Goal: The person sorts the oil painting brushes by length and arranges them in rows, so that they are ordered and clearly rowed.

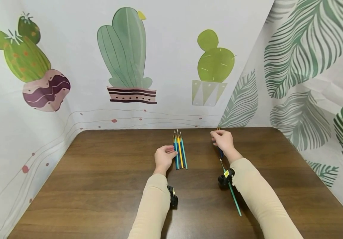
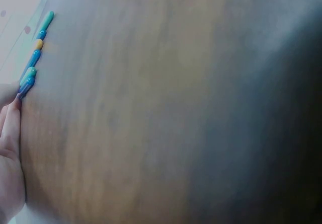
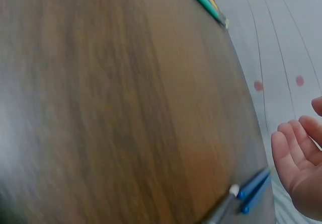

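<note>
Several paintbrushes lie side by side, bristles toward the wall, among them a yellow paintbrush and a turquoise paintbrush on the right end. My left hand is at the row's left edge, thumb and finger pinching a blue paintbrush there. Over at the right, my right hand hovers above two blue paintbrushes, fingers loosely bent and holding nothing. Beneath the right wrist lies a green paintbrush, partly covered by the wrist camera; its pale tip points toward the blue pair.
The brown wooden table ends at the back against a white wall covering printed with cacti and leaves. Black wrist cameras sit on the left forearm and right forearm.
</note>
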Tool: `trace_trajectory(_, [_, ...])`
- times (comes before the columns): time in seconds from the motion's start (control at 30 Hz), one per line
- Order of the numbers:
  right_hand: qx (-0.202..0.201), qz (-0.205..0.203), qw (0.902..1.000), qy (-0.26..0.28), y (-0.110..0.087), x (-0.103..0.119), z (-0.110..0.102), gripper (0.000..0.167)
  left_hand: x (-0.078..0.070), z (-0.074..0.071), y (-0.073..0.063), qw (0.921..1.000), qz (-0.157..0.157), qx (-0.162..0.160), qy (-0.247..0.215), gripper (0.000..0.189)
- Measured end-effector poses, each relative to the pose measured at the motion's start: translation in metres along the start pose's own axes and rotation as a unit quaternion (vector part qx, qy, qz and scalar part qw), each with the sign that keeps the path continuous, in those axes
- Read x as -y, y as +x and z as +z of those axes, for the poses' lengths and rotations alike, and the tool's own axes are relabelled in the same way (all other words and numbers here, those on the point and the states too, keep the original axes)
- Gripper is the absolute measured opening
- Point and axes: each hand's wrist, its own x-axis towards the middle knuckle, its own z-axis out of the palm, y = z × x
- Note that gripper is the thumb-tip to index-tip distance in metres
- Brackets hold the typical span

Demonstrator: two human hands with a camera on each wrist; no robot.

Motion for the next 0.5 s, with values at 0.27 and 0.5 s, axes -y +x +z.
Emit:
trace_trajectory(0.27, [0.032, 0.0, 0.9994, 0.013, -0.009, 0.007, 0.017, 0.035, 0.004, 0.0, 0.001, 1.0, -0.006, 0.003, -0.003, 0.025])
trace_trajectory(0.5, [0.076, -0.004, 0.997, 0.014, -0.015, 0.01, 0.029, 0.037, 0.006, 0.0, 0.002, 1.0, -0.001, 0.001, -0.003, 0.025])
